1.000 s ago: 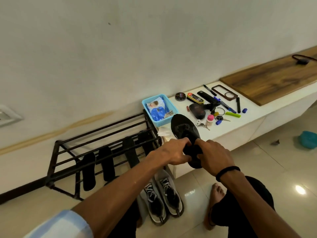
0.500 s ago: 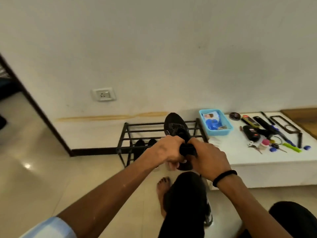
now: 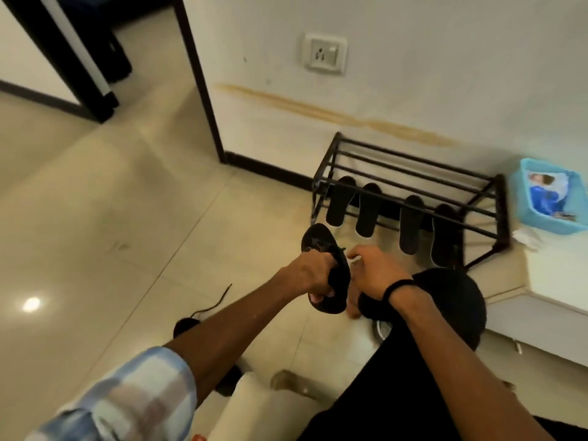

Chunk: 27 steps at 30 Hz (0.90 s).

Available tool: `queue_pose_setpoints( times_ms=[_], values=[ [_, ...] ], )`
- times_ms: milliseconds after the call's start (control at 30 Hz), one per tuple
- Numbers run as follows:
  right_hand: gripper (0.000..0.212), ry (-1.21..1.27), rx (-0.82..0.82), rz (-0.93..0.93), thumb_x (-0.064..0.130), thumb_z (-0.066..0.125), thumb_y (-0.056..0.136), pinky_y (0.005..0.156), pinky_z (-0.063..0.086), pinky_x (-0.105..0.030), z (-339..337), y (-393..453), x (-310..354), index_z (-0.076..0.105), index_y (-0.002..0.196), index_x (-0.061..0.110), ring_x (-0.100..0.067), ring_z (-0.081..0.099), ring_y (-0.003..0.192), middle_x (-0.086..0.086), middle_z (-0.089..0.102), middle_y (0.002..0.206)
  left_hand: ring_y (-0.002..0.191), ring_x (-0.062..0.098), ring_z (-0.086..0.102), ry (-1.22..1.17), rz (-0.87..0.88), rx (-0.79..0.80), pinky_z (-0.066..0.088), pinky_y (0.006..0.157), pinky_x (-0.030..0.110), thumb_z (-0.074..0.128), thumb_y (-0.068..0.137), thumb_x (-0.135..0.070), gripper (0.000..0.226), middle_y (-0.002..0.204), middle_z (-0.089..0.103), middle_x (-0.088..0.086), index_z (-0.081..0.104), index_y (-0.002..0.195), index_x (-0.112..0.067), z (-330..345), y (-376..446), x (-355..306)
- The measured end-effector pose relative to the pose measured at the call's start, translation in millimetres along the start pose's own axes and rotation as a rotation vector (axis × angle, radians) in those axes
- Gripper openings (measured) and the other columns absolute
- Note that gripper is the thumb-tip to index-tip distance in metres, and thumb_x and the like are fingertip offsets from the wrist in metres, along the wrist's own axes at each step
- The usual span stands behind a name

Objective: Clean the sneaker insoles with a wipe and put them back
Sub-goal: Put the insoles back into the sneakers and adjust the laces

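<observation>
My left hand (image 3: 310,275) grips a black sneaker (image 3: 318,240) around its middle, toe pointing up and away, sole facing me. My right hand (image 3: 375,272) is at the sneaker's right side with fingers curled against it; what the fingertips hold is hidden. Several black insoles (image 3: 340,202) lean upright against the lower bar of a black metal shoe rack (image 3: 413,163). A blue pack of wipes (image 3: 545,194) lies in a light blue basket (image 3: 518,202) on the white bench (image 3: 556,275). A crumpled white wipe (image 3: 525,238) lies in front of the basket.
A loose black shoelace (image 3: 216,300) lies on the tiled floor at the left. My knee in black trousers (image 3: 451,300) is just right of the hands, with a white shoe sole (image 3: 381,329) showing beneath it. A dark door frame (image 3: 203,90) stands at the far left.
The view has swung left and down, so the bench's small items are out of sight. Both hands have stayed on the black sneaker, now lower and in front of the rack.
</observation>
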State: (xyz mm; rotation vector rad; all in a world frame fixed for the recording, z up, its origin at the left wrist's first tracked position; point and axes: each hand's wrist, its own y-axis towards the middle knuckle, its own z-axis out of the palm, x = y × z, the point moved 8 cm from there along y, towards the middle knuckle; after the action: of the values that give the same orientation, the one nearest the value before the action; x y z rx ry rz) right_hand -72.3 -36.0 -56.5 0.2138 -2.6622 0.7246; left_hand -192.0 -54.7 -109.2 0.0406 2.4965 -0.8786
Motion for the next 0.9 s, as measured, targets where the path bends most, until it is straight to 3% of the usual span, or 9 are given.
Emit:
queue_pose_setpoints(
  times_ms=[133, 300, 467, 633, 700, 800, 900],
  values=[
    [0.038, 0.078, 0.212, 0.057, 0.027, 0.073, 0.088, 0.085, 0.058, -0.038, 51.9, 32.9, -6.0, 0.060, 0.124, 0.025, -0.021, 0.068, 0.092, -0.002, 0.070, 0.102, 0.113, 0.031, 0.066, -0.018, -0.106, 0.082, 0.057, 0.097, 0.041, 0.082, 0.086, -0.026, 0.064, 0.127, 0.066, 0.012, 0.055, 0.143, -0.021, 62.7, 35.7, 53.7],
    [0.031, 0.101, 0.456, 0.121, 0.032, 0.073, 0.090, 0.083, 0.061, -0.040, 101.7, 57.2, -25.5, 0.062, 0.117, 0.023, -0.021, 0.069, 0.092, -0.006, 0.069, 0.105, 0.112, 0.034, 0.065, -0.107, -0.213, 0.114, 0.054, 0.087, 0.036, 0.070, 0.094, -0.015, 0.052, 0.126, 0.065, 0.015, 0.055, 0.143, -0.017, 132.0, 79.2, 88.6],
    [0.037, 0.052, 0.449, 0.106, 0.034, 0.073, 0.089, 0.090, 0.058, -0.044, 117.8, 83.4, -46.1, 0.064, 0.122, 0.021, -0.026, 0.066, 0.101, -0.007, 0.066, 0.116, 0.119, 0.033, 0.063, -0.211, -0.338, 0.083, 0.054, 0.096, 0.038, 0.064, 0.097, -0.017, 0.044, 0.132, 0.063, 0.013, 0.057, 0.140, -0.014, 182.1, 126.8, 103.3],
    [0.030, 0.013, 0.484, 0.091, 0.033, 0.073, 0.089, 0.086, 0.058, -0.041, 132.2, 101.3, -53.0, 0.065, 0.115, 0.020, -0.022, 0.065, 0.091, -0.005, 0.067, 0.104, 0.110, 0.034, 0.065, -0.274, -0.405, 0.103, 0.056, 0.086, 0.038, 0.060, 0.097, -0.016, 0.033, 0.124, 0.066, 0.015, 0.061, 0.129, -0.009, 211.2, 146.4, 108.6],
    [0.027, 0.021, 0.464, 0.084, 0.032, 0.073, 0.090, 0.087, 0.058, -0.042, 133.6, 107.2, -47.5, 0.067, 0.112, 0.018, -0.023, 0.065, 0.092, -0.005, 0.067, 0.102, 0.110, 0.033, 0.065, -0.299, -0.417, 0.135, 0.052, 0.078, 0.035, 0.065, 0.095, -0.028, 0.041, 0.123, 0.065, 0.014, 0.058, 0.130, -0.008, 225.6, 144.2, 112.8],
    [0.024, 0.002, 0.441, 0.057, 0.029, 0.072, 0.091, 0.093, 0.055, -0.043, 135.6, 111.3, -34.9, 0.070, 0.108, 0.012, -0.027, 0.066, 0.100, -0.010, 0.070, 0.108, 0.116, 0.030, 0.060, -0.387, -0.432, 0.209, 0.050, 0.082, 0.033, 0.070, 0.086, -0.055, 0.064, 0.126, 0.062, 0.008, 0.058, 0.135, -0.015, 248.1, 134.4, 123.0],
    [0.032, -0.039, 0.457, 0.015, 0.033, 0.071, 0.091, 0.097, 0.053, -0.039, 146.6, 106.6, -19.9, 0.066, 0.119, 0.019, -0.025, 0.064, 0.109, -0.008, 0.066, 0.122, 0.109, 0.027, 0.064, -0.440, -0.445, 0.303, 0.052, 0.084, 0.033, 0.067, 0.087, -0.059, 0.049, 0.108, 0.066, 0.004, 0.073, 0.110, -0.016, 252.8, 116.7, 137.1]
  ],
)
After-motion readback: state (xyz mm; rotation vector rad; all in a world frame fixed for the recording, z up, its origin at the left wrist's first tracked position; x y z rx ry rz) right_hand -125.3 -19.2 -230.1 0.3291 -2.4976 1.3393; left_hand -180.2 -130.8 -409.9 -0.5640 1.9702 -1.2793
